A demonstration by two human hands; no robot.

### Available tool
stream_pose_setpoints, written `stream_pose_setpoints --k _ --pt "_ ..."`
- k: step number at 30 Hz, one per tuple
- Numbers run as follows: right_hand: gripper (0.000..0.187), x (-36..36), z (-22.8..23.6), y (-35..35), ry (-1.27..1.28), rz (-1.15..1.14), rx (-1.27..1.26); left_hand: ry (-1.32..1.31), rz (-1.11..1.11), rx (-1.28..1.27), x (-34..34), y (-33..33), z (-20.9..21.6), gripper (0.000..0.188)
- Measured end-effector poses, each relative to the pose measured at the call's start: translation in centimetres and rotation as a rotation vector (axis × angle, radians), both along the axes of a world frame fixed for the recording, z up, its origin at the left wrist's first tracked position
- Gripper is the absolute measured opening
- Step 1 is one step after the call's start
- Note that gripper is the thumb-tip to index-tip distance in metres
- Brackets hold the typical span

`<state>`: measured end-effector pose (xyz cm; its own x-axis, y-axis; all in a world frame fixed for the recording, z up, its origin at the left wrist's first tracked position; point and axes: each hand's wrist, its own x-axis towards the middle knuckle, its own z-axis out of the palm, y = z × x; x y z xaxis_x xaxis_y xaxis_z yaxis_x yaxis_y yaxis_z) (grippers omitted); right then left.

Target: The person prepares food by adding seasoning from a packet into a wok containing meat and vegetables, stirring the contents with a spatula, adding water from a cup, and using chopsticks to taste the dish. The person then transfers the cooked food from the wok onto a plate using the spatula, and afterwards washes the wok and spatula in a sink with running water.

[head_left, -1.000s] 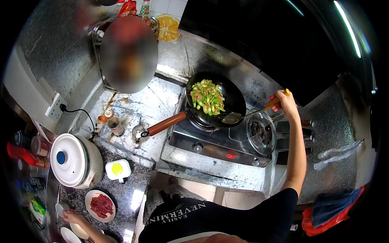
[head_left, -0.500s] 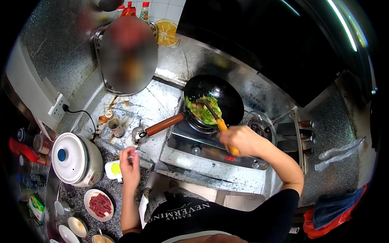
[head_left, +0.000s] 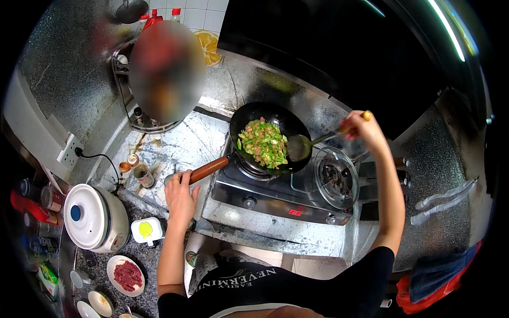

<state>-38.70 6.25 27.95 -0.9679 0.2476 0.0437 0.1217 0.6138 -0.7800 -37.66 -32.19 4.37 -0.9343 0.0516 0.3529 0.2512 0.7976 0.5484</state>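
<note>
A black wok [head_left: 295, 117] sits on the gas stove [head_left: 233, 190], holding sliced green peppers with small pieces of meat [head_left: 263, 142]. Its brown wooden handle [head_left: 209, 169] points to the lower left. My left hand [head_left: 181, 200] is closed at the end of that handle, fingers over it and thumb beside it. Raised to the right of the wok, my right hand [head_left: 362, 132] grips the handle of a wok spatula [head_left: 300, 148]. The spatula's blade is tilted over the wok's right rim, beside the food.
A glass lid [head_left: 336, 176] lies on the stove's right side. At left are a white electric cooker [head_left: 91, 217], spice jars [head_left: 143, 175], a small white container [head_left: 147, 231] and a plate of raw sliced meat [head_left: 126, 275]. Knives hang in a rack [head_left: 371, 183] at right.
My right hand has moved up and right, lifting the spatula out of the food to the rim. My left hand has come onto the wok's handle. The food lies more spread out.
</note>
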Motion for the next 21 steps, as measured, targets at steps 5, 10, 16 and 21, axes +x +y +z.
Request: stream_pose_setpoints --k 5,10,16,21 --pt "0.026 -3.9 -5.5 5.4 0.049 -0.203 -0.302 0.006 0.014 0.012 -1.1 0.7 -1.2 0.035" --pt "0.017 -3.4 -5.7 3.0 0.03 0.086 -0.345 0.021 0.036 0.022 -1.1 0.2 -1.0 0.032" --pt "0.016 -4.7 -4.1 1.5 0.043 0.159 0.084 0.08 0.018 0.03 -1.2 0.3 -1.6 0.031" --pt "0.004 -3.2 -8.8 -5.5 0.311 0.732 0.214 0.054 -0.008 0.035 -1.3 0.5 -0.9 0.031"
